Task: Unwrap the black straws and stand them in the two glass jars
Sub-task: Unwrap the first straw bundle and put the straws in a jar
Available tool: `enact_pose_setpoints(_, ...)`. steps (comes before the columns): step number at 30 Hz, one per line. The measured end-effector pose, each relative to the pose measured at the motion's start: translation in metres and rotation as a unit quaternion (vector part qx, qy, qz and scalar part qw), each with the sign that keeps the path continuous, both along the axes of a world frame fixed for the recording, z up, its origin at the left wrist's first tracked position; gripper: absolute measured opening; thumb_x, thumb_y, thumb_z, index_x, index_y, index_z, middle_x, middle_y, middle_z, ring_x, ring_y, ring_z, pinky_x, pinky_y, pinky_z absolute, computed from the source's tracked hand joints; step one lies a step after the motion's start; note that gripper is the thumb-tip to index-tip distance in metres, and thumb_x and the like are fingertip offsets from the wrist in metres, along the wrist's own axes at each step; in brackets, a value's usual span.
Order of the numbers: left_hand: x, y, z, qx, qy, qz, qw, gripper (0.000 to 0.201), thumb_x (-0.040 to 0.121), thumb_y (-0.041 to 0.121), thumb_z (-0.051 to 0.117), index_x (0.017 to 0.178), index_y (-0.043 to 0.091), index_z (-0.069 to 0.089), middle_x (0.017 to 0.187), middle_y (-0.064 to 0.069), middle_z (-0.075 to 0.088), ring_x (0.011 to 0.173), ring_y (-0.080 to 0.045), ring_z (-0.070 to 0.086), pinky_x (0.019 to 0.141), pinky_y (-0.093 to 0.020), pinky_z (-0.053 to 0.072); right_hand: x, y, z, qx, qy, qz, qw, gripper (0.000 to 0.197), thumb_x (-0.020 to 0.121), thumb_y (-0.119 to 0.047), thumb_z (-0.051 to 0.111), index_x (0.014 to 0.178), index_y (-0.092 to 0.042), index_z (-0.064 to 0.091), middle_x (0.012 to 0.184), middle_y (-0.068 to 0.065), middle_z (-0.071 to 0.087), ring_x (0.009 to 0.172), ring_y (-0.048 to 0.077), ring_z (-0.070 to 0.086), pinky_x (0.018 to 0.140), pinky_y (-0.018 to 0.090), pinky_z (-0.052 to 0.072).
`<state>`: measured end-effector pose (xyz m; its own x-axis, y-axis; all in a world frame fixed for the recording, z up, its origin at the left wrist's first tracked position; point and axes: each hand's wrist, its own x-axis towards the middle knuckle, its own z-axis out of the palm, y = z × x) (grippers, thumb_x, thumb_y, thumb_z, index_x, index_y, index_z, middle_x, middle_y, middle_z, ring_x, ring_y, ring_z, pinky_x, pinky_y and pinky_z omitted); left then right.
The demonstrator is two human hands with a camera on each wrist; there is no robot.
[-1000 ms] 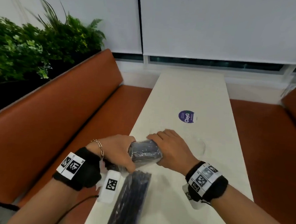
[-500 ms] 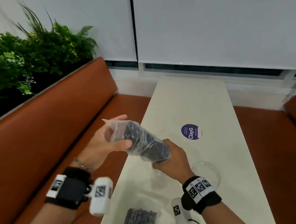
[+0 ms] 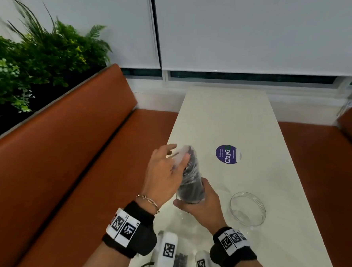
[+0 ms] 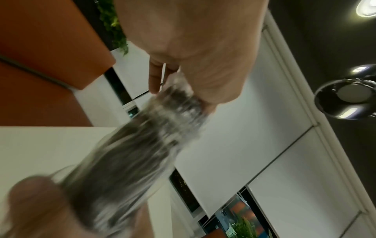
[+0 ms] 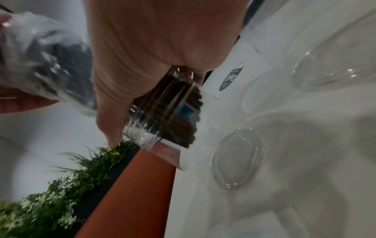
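Observation:
A bundle of black straws (image 3: 191, 181) in clear plastic wrap is held nearly upright above the white table (image 3: 223, 115). My right hand (image 3: 195, 202) grips its lower end, where the straw ends (image 5: 179, 112) show through the wrap. My left hand (image 3: 175, 160) holds the crumpled top of the wrap (image 4: 179, 90). One glass jar (image 3: 246, 218) stands empty just right of my right hand. A second glass jar (image 5: 238, 159) sits on the table below the bundle, mostly hidden in the head view. Another pack of black straws (image 3: 178, 265) lies at the table's near edge.
A round purple sticker (image 3: 227, 154) lies on the table beyond the hands. An orange bench (image 3: 86, 169) runs along the left with plants (image 3: 31, 62) behind it. More orange seating (image 3: 323, 163) is on the right.
The bundle has swung from slanting to nearly upright and moved right, over the table. My left hand has shifted onto the top of the wrap. My right hand still holds the lower end.

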<state>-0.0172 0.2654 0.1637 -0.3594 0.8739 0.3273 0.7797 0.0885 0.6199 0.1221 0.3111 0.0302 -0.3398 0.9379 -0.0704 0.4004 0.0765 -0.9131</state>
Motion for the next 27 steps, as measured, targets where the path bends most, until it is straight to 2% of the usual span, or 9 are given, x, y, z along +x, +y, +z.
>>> enact_pose_setpoints(3,0.0,0.003,0.021,0.038,0.061,-0.032,0.997,0.035,0.099,0.041,0.072,0.106,0.009,0.083,0.119,-0.003,0.069,0.104,-0.018,0.063,0.081,-0.037,0.063,0.005,-0.001,-0.002,-0.035,0.026,-0.012,0.999,0.083,0.049,-0.038,0.105,0.117,-0.035,0.059,0.106,-0.015,0.075,0.093,0.0,0.073,0.074,0.017,0.059)
enact_pose_setpoints(6,0.009,0.001,0.054,0.102,0.116,-0.073,0.985,0.036,0.094,0.046,0.075,0.099,0.012,0.086,0.101,-0.002,0.071,0.086,-0.013,0.061,0.064,-0.031,0.058,0.007,-0.002,-0.004,-0.045,0.023,-0.018,0.999,0.081,0.047,-0.038,0.105,0.114,-0.036,0.06,0.106,-0.013,0.077,0.097,0.005,0.074,0.077,0.025,0.064)
enact_pose_setpoints(10,0.017,-0.001,0.101,0.182,0.119,-0.084,0.973,0.046,0.091,0.048,0.074,0.092,0.003,0.083,0.094,-0.007,0.073,0.08,-0.023,0.068,0.065,-0.037,0.062,0.006,-0.005,0.003,-0.051,0.016,-0.023,0.998,0.08,0.047,-0.045,0.1,0.113,-0.034,0.056,0.103,-0.013,0.076,0.098,0.013,0.074,0.078,0.031,0.065)
enact_pose_setpoints(13,0.016,-0.01,0.135,0.249,0.161,-0.04,0.954,0.041,0.093,0.043,0.079,0.081,0.004,0.078,0.087,-0.002,0.067,0.072,-0.015,0.058,0.064,-0.01,0.044,0.009,-0.011,0.018,-0.029,0.0,-0.004,1.0,0.089,0.045,-0.046,0.1,0.118,-0.036,0.05,0.108,-0.019,0.069,0.105,0.013,0.07,0.081,0.021,0.056)
enact_pose_setpoints(17,0.01,-0.045,0.169,0.332,0.146,0.033,0.931,0.037,0.097,0.046,0.073,0.074,0.023,0.055,0.079,0.004,0.053,0.072,-0.001,0.039,0.062,-0.001,0.035,0.03,-0.022,0.053,-0.01,0.004,0.029,1.0,0.147,0.041,-0.045,0.106,0.161,-0.03,0.024,0.159,-0.011,0.046,0.147,0.012,0.045,0.123,0.038,0.038)
enact_pose_setpoints(19,0.004,-0.068,0.172,0.318,0.091,0.069,0.941,0.046,0.099,0.057,0.067,0.085,0.013,0.071,0.088,0.0,0.069,0.075,-0.009,0.056,0.065,-0.007,0.045,0.049,-0.033,0.08,0.006,-0.019,0.05,0.999,0.161,0.039,-0.052,0.106,0.166,-0.035,0.008,0.168,-0.015,0.031,0.155,0.009,0.031,0.128,0.04,0.03)
enact_pose_setpoints(21,0.001,-0.094,0.165,0.304,0.0,0.087,0.949,0.053,0.099,0.061,0.066,0.11,0.011,0.078,0.102,-0.008,0.079,0.086,-0.028,0.074,0.071,-0.041,0.064,0.072,-0.049,0.11,0.035,0.02,0.063,0.997,0.154,0.042,-0.057,0.104,0.164,-0.042,0.011,0.164,-0.027,0.031,0.152,0.0,0.031,0.126,0.035,0.028)
enact_pose_setpoints(23,0.004,-0.119,0.15,0.297,-0.094,0.08,0.947,0.046,0.1,0.054,0.068,0.114,0.012,0.077,0.104,-0.013,0.08,0.091,-0.036,0.077,0.073,-0.058,0.064,0.096,-0.068,0.135,0.025,0.123,0.094,0.988,0.138,0.05,-0.062,0.099,0.161,-0.043,0.021,0.162,-0.029,0.037,0.148,-0.005,0.037,0.122,0.03,0.032)
enact_pose_setpoints(27,0.03,-0.163,0.093,0.187,-0.272,0.044,0.943,0.032,0.099,0.037,0.073,0.119,0.012,0.075,0.099,0.004,0.081,0.089,-0.009,0.078,0.075,-0.032,0.066,0.138,-0.102,0.155,-0.136,0.321,0.094,0.932,0.118,0.053,-0.085,0.079,0.152,-0.031,0.046,0.147,-0.006,0.063,0.133,0.014,0.064,0.101,0.033,0.056)
